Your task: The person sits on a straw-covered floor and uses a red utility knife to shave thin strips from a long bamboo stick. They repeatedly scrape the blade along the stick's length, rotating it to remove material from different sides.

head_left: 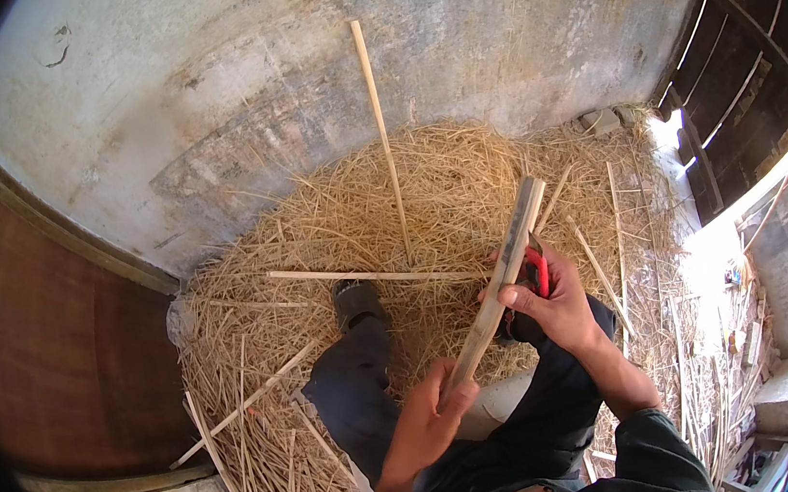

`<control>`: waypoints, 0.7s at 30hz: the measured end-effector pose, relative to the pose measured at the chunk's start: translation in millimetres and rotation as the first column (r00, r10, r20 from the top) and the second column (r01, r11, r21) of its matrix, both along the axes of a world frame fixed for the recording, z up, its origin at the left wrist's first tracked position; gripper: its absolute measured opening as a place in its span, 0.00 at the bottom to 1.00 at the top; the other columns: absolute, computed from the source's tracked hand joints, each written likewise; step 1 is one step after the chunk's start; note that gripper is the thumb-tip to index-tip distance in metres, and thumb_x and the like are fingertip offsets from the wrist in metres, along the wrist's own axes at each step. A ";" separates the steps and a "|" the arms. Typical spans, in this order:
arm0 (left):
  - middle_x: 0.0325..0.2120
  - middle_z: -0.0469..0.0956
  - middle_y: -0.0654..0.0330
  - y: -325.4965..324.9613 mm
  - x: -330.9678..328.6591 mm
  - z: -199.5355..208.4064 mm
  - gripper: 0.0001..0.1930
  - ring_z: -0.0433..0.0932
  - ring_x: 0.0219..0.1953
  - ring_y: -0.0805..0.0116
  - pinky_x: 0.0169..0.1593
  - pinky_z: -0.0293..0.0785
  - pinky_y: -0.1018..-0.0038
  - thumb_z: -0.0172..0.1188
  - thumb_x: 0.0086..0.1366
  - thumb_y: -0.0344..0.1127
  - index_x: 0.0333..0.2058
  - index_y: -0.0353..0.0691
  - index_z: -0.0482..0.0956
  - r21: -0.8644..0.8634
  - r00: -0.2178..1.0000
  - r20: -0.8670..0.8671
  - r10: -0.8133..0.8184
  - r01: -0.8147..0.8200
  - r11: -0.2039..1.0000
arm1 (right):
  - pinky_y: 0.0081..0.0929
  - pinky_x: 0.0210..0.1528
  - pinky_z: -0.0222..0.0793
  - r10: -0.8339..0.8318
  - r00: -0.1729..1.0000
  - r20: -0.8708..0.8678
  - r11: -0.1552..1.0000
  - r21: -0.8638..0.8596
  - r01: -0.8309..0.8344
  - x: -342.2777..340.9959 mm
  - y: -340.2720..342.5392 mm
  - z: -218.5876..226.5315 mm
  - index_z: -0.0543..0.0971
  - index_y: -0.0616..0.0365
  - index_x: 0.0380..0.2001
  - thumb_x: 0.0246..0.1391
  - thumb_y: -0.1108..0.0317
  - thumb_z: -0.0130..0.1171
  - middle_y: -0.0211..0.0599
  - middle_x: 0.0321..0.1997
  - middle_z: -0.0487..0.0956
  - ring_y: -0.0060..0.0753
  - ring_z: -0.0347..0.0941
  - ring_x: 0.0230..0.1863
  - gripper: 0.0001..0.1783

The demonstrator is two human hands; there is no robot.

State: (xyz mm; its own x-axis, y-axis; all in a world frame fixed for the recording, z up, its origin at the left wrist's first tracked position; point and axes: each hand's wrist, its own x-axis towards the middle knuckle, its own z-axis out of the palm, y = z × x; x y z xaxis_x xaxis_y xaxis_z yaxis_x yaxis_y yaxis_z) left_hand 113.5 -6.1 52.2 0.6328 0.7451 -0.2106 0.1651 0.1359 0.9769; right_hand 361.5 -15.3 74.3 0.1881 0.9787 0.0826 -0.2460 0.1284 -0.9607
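Observation:
A long, flat piece of split wood or bamboo [500, 294] slants up and to the right in front of me. My left hand [427, 424] is closed around its near end. Farther up, my right hand [561, 303] is closed too, its thumb pressed on the wood. The same right hand holds a red-handled hand tool [540, 270] against the side of the piece; fingers and wood hide most of it, so its exact kind is unclear. Beyond my hands, a pale stick [377, 117] stands upright against the wall, and another thin stick [358, 274] lies across the straw.
Straw and shavings [443, 167] cover the floor between my legs and a stained plaster wall [297, 72]. Several loose sticks lie on both sides. A brown wooden panel [74, 341] is at the left. Dark boards [741, 51] and bright sunlit gaps are at the right.

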 end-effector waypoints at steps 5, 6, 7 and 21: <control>0.22 0.72 0.63 -4.1 4.8 24.0 0.18 0.66 0.24 0.77 0.31 0.62 0.74 0.54 0.84 0.45 0.42 0.34 0.78 0.242 0.978 -0.185 0.098 -0.051 0.969 | 0.30 0.56 0.78 -0.145 0.972 0.184 0.972 0.210 0.106 5.0 2.0 -13.8 0.74 0.65 0.61 0.66 0.63 0.75 0.35 0.52 0.80 0.28 0.81 0.48 0.29; 0.21 0.71 0.62 -3.8 3.9 24.8 0.19 0.67 0.25 0.76 0.31 0.62 0.73 0.53 0.84 0.46 0.41 0.34 0.78 0.229 0.974 -0.200 0.104 -0.057 0.972 | 0.30 0.56 0.77 -0.158 0.969 0.189 0.973 0.197 0.120 4.8 -0.1 -13.4 0.73 0.65 0.62 0.65 0.61 0.75 0.35 0.51 0.80 0.28 0.80 0.48 0.30; 0.22 0.71 0.62 -2.7 4.2 24.6 0.19 0.67 0.25 0.75 0.31 0.63 0.72 0.52 0.85 0.46 0.41 0.34 0.78 0.251 0.978 -0.169 0.122 -0.077 0.965 | 0.30 0.56 0.77 -0.170 0.966 0.195 0.973 0.185 0.134 3.6 -3.3 -11.1 0.73 0.65 0.62 0.65 0.60 0.75 0.36 0.50 0.80 0.28 0.80 0.48 0.31; 0.23 0.78 0.42 8.2 15.8 33.6 0.17 0.81 0.28 0.33 0.33 0.72 0.48 0.49 0.86 0.45 0.46 0.34 0.73 0.448 0.963 -0.176 0.204 -0.106 0.888 | 0.26 0.23 0.71 -0.467 0.287 0.836 0.861 0.504 -0.068 -20.1 -9.7 -4.3 0.89 0.48 0.45 0.52 0.50 0.79 0.22 0.26 0.78 0.25 0.75 0.20 0.21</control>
